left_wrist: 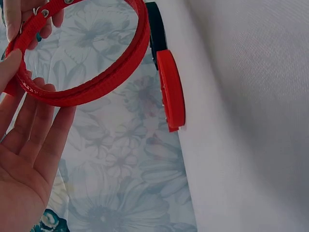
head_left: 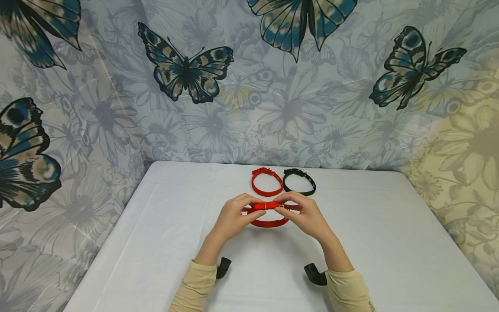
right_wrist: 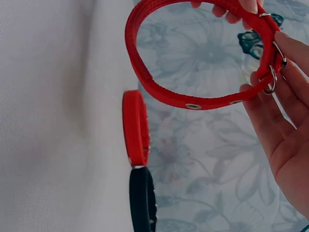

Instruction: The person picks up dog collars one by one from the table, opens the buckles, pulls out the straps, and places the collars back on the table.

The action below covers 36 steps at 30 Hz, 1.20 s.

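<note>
Both hands hold up a red buckled collar (head_left: 269, 224), bent into a closed loop. My left hand (head_left: 234, 216) pinches its upper band between thumb and fingers on the left side. On the right side, my right hand (head_left: 306, 214) pinches the same band close to the metal fittings. In the right wrist view, a metal buckle (right_wrist: 279, 50) and a D-ring (right_wrist: 274, 79) sit at the right fingers, and metal eyelets (right_wrist: 193, 106) line the strap. From the left wrist, the collar (left_wrist: 72, 98) hangs as a wide loop over the left fingers (left_wrist: 43, 121).
Behind the hands on the white table (head_left: 390, 225) lie a second red collar (head_left: 254, 184) and a black collar (head_left: 312, 182), side by side. A butterfly-patterned cloth (head_left: 234, 130) hangs behind the far edge. Black devices (head_left: 224, 268) stick out at both wrists.
</note>
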Tool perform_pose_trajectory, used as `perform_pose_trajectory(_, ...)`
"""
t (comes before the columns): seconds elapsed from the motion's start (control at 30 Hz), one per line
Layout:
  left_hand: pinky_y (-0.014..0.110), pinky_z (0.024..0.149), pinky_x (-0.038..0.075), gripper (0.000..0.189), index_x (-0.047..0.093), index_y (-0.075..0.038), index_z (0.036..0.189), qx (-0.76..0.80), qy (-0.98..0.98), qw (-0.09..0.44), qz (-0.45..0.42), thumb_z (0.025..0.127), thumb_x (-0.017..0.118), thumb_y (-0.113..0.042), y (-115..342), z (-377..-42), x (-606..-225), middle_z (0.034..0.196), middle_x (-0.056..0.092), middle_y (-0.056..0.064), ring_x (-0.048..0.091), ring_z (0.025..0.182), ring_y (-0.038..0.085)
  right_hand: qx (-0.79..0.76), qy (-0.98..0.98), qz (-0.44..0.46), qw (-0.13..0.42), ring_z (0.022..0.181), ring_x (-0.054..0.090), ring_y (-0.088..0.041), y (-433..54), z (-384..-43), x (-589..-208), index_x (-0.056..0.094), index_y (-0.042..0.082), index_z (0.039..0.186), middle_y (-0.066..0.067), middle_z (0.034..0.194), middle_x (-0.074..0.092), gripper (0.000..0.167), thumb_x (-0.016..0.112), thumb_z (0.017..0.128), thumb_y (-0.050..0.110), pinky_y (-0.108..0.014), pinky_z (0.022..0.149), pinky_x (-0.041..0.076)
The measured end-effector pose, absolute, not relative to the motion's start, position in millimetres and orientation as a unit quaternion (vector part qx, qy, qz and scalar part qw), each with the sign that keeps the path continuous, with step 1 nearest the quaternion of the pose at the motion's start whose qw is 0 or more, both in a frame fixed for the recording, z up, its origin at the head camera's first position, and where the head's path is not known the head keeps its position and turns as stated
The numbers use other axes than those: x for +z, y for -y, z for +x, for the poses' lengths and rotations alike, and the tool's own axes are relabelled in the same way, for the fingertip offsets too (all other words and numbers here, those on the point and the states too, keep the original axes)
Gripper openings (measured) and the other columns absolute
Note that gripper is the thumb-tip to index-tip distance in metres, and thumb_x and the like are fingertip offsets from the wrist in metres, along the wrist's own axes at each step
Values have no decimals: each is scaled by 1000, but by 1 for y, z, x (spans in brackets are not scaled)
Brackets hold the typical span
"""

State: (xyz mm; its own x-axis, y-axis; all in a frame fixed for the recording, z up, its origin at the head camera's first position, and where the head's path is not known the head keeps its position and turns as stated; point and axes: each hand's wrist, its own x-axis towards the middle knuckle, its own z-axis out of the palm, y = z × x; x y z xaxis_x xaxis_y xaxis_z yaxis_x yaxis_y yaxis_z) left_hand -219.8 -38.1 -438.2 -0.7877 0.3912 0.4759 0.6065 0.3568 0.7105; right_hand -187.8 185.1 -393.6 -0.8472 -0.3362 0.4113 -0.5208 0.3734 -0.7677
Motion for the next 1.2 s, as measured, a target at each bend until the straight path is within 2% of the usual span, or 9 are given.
perform_pose_trajectory(0.23,23,79,54,36,71,-16,116,-456,828,117,-306,85,77,-33,38,-218,-438,107,69,-8,62,94,5,485,829,261,96,94,64,-19,-182,-187,-393,68,4,105,-6,100,67,20,72,85,-1,-38,83,57)
perform_pose_trajectory(0.4,26,73,52,36,72,-18,115,-437,837,131,-302,84,78,-35,36,-216,-440,106,69,-9,60,88,4,484,828,267,99,94,64,-19,-181,-186,-395,68,3,104,-6,100,67,20,73,85,-1,-36,82,57)
perform_pose_trajectory(0.67,27,75,54,35,73,-16,114,-440,832,146,-303,83,79,-31,35,-216,-440,104,71,-8,61,87,6,481,825,278,98,93,65,-21,-181,-188,-397,67,3,104,-7,99,67,21,73,85,-2,-39,82,57)
perform_pose_trajectory(0.93,22,74,54,28,74,-15,108,-459,821,134,-312,83,79,-27,35,-218,-440,98,70,-9,62,84,3,475,830,277,96,91,64,-19,-181,-188,-398,67,4,104,-5,99,67,21,73,84,-2,-40,82,57)
perform_pose_trajectory(1.2,21,75,55,28,74,-12,109,-472,813,131,-315,85,78,-25,35,-218,-441,100,71,-5,65,88,6,480,826,276,105,95,64,-21,-181,-188,-397,67,3,103,-7,99,67,20,73,84,-3,-40,82,57)
